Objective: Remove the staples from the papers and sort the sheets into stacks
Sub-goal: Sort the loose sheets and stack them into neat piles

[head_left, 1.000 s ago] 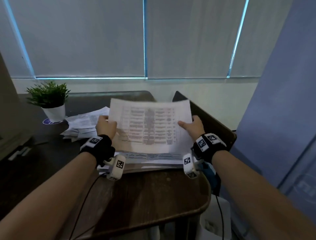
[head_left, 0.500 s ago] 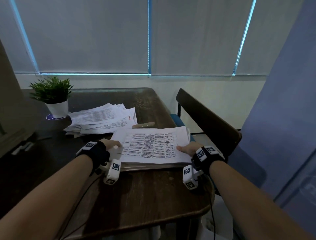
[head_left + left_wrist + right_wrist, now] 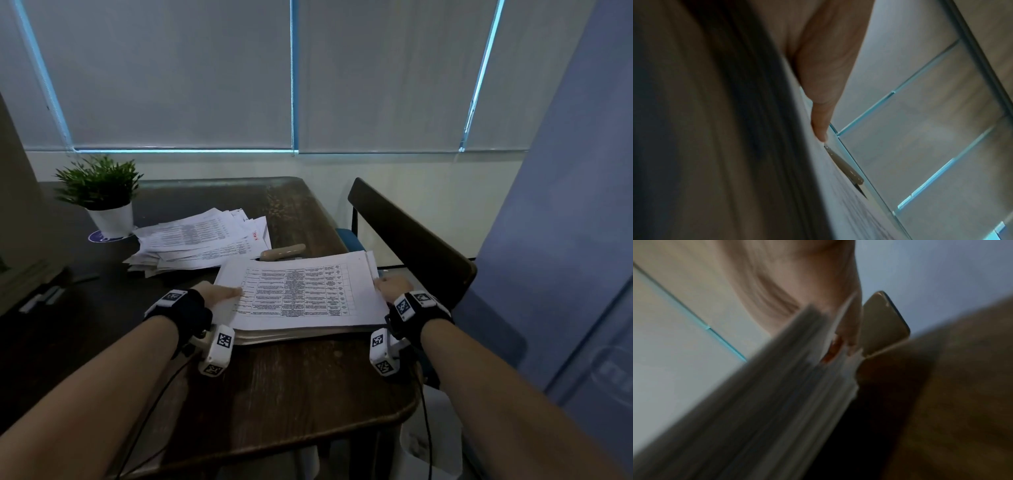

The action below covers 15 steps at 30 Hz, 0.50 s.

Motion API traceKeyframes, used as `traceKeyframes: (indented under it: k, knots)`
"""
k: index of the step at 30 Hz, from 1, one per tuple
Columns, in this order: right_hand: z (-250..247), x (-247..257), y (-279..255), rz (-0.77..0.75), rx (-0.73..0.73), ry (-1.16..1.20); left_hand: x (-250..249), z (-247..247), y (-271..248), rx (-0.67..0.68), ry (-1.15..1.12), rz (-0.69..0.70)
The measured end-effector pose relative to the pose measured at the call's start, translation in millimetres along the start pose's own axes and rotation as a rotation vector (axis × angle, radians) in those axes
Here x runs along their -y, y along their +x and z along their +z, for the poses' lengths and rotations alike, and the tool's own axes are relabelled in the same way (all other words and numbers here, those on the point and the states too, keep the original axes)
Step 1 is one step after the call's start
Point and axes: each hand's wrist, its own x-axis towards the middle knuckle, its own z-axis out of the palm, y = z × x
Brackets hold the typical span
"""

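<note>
A thick stack of papers (image 3: 301, 298) lies on the wooden table (image 3: 291, 383) in front of me, topped by a sheet with a printed table. My left hand (image 3: 219, 293) is at the stack's left edge, its thumb (image 3: 820, 126) lying straight on the top sheet; the other fingers are hidden. My right hand (image 3: 392, 284) is at the right edge. In the right wrist view its fingers (image 3: 851, 324) pinch the edge of the top sheets (image 3: 844, 313) of the stack (image 3: 787, 386). A beige tool (image 3: 282, 251) lies just behind the stack.
A loose, untidy pile of papers (image 3: 202, 240) sits at the back left. A potted plant (image 3: 102, 195) stands behind it. A dark chair back (image 3: 411, 240) rises at the table's right side. A dark unit (image 3: 20, 240) fills the far left.
The sheet I held up with both hands a second ago has come down flat onto the stack. Both hands have stayed at its side edges since then.
</note>
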Motion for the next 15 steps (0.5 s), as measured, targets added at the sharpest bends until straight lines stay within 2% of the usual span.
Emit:
traceKeyframes:
  k: [3,5,8,12,15]
  knots:
    - [-4,8,2,-0.191,-0.136,-0.052,3,-6,1,0.046,0.029,-0.01]
    - [-11,22,-1,-0.341,-0.288,0.021,3,-8,3,0.036,0.071,-0.005]
    - [-27,49,-3,-0.468,-0.357,0.122,0,-8,2,-0.002,0.148,0.02]
    - [-51,76,-3,-0.522,-0.583,0.271,2,-6,4,-0.027,0.214,0.051]
    - [-84,88,-7,-0.459,-0.841,0.614,4,-7,10,-0.026,0.202,0.074]
